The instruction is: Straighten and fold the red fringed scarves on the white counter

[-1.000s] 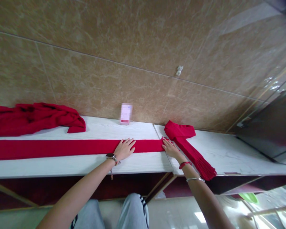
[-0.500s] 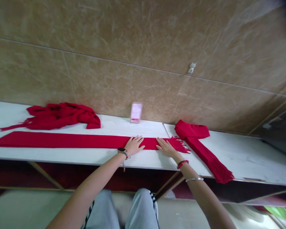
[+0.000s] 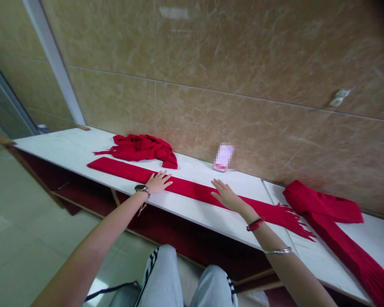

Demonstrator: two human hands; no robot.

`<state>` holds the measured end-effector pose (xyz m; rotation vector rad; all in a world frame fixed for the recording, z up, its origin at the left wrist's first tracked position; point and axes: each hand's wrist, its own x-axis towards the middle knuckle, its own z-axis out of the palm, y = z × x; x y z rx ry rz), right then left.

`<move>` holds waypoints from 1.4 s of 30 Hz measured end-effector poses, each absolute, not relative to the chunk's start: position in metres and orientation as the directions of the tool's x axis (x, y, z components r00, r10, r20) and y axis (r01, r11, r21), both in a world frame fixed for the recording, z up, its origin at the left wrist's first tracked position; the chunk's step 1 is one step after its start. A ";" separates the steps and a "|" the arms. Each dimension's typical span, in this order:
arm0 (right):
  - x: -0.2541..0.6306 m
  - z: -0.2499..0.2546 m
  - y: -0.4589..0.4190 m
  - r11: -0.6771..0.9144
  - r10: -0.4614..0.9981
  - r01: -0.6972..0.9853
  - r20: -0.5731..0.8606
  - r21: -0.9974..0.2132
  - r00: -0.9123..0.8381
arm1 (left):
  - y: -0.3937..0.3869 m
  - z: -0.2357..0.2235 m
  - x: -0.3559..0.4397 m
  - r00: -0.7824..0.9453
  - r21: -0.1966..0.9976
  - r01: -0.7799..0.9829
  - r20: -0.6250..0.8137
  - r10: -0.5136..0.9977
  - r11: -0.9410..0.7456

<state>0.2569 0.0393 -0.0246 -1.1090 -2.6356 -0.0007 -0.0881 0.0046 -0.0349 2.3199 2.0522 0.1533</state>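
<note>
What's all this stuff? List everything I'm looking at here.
Flat scarf: 1, red, along the counter
Crumpled scarf: 1, red, behind the flat scarf's left part
Bent scarf: 1, red, counter's right side
Phone-like item: 1, pinkish, by the wall, blurred
Counter: 1, white-topped, against the wall
Wall: 1, brown, behind
Small fixture: 1, whitish, on the wall
Floor: 1, pale, below
Trousers: 1 pair, grey, bottom centre
Watch: 1, dark, left wrist
Bracelets: count unclear, multicoloured, left wrist
Wristband: 1, red, right wrist
Bangle: 1, silver, right forearm
Left hand: 1, bare, on the flat scarf
Right hand: 1, bare, over the flat scarf, contact unclear
</note>
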 end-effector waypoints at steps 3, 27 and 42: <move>0.185 -0.023 0.035 0.722 0.689 0.681 0.225 -0.126 -0.689 | 0.004 -0.037 -0.099 0.096 0.093 0.991 0.050 0.994 -0.101; 0.270 -0.080 0.064 0.590 0.757 0.765 0.153 0.258 -0.635 | -0.012 -0.036 -0.300 -0.563 0.093 0.824 0.015 0.827 0.559; -0.064 -0.029 0.022 0.840 0.539 0.503 0.205 -0.204 -0.817 | -0.015 -0.036 -0.304 0.006 0.025 1.000 0.328 0.945 -0.015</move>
